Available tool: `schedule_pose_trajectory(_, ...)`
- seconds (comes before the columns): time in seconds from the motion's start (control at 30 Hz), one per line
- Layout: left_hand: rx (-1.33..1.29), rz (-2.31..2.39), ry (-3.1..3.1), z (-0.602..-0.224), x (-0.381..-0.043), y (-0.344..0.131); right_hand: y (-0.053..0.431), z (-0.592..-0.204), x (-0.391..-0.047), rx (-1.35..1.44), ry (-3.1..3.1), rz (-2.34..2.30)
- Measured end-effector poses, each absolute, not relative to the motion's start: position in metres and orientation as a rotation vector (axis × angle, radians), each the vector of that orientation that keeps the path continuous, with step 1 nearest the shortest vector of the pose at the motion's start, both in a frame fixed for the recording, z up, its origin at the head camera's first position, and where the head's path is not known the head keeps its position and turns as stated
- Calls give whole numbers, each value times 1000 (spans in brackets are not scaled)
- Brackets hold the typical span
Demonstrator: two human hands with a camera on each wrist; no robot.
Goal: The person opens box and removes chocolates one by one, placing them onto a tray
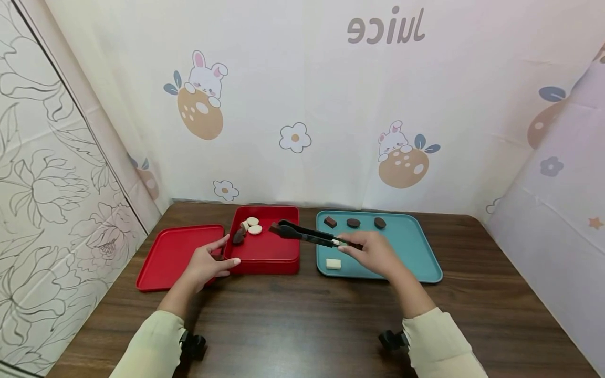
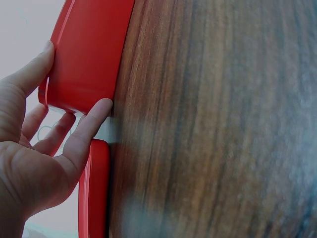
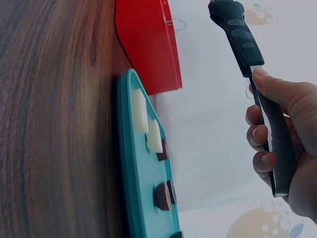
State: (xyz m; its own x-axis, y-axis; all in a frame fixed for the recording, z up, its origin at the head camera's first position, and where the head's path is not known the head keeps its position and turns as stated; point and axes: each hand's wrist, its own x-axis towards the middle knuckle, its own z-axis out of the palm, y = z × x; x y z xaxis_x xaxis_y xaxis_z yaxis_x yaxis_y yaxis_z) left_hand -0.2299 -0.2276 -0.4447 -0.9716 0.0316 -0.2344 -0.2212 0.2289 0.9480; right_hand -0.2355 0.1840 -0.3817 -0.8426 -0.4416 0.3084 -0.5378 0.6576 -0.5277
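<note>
My left hand holds the near left corner of a red box, its thumb on the front and its fingers along the left side. Inside the box, white and dark chocolates lie toward the left. Black tongs are gripped in my right hand, level over the blue tray's near left part and pointing left. At their tips, above the box, is a brown chocolate piece. On the blue tray lie dark chocolates along the back and a white chocolate block at the front left.
A flat red lid or tray lies left of the box, under my left forearm's reach. All of it stands on a dark wooden table, with a printed curtain behind the far edge.
</note>
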Motion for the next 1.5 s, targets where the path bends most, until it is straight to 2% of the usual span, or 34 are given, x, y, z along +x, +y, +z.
schedule_pose_trajectory(0.8, -204, 1821, 2289, -447, -232, -228, 252, -391, -206, 519, -2750, 1078)
schedule_pose_trajectory(1.5, -210, 1816, 2295, -447, -232, -229, 311, -387, -185, 335, -2896, 925)
